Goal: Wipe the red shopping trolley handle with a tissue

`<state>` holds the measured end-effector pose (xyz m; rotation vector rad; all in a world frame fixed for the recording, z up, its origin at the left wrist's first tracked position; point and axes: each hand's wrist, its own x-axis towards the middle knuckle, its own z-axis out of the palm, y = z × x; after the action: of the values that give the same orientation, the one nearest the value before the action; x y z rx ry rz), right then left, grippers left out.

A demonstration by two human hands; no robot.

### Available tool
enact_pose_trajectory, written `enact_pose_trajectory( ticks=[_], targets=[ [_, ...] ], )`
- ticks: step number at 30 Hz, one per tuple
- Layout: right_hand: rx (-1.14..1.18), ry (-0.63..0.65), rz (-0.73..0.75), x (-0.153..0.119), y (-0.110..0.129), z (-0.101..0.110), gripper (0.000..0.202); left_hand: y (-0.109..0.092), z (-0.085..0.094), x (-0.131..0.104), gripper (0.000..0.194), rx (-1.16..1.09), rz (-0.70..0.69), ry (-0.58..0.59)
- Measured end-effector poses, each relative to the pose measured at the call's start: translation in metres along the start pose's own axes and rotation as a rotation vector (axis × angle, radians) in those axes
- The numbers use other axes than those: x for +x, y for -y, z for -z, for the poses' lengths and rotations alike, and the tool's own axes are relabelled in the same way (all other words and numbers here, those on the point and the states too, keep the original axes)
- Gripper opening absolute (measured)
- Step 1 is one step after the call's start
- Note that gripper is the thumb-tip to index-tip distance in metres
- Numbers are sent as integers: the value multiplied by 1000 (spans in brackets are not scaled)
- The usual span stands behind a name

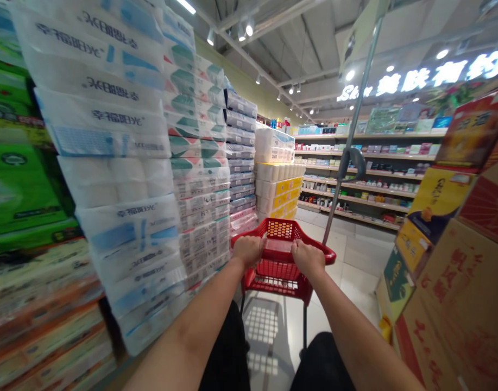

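A red plastic shopping cart point(279, 285) stands straight ahead of me, low in the middle of the head view. My left hand point(249, 250) is closed around the left part of its handle. On the right part of the same handle, my right hand point(308, 258) is wrapped with the fingers curled over. Between the two hands a pale panel shows on the handle. Through the lattice of the basket I see the floor and no goods, though part of the inside is hidden by the handle.
Tall stacks of wrapped toilet paper point(122, 163) line the left side. Cardboard cartons point(456, 293) are piled close on the right. A metal pole point(354, 130) rises just beyond the cart's right side. Shelves of small goods point(366, 155) run across the back, beyond the tiled floor point(354, 277).
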<state>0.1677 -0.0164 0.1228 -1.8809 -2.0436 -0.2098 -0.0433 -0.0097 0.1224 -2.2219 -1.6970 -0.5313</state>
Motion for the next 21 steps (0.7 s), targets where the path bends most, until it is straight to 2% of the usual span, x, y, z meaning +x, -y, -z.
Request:
enact_pose_trajectory(
  ticks=[5,9,12,14,17,19,21],
  targets=[
    [-68,-145,29,-11,3,-8,39,9,-11,-24,43,46,-100,-232],
    [-93,-214,56,-14,3,-13,34,14,-16,-32,36,32,-86,-305],
    [-100,-229,59,-14,6,-15,32,16,-12,-21,45,52,41,-236],
    [-106,-242,54,-14,7,-17,33,17,-8,-7,53,70,107,-101],
    [-120,-263,49,-14,8,-18,33,20,-2,8,55,102,86,106],
    [-128,-279,50,-15,6,-19,34,19,0,10,58,113,64,132],
    [-134,-293,51,-16,3,-19,35,15,-2,4,61,101,51,51]
  ],
)
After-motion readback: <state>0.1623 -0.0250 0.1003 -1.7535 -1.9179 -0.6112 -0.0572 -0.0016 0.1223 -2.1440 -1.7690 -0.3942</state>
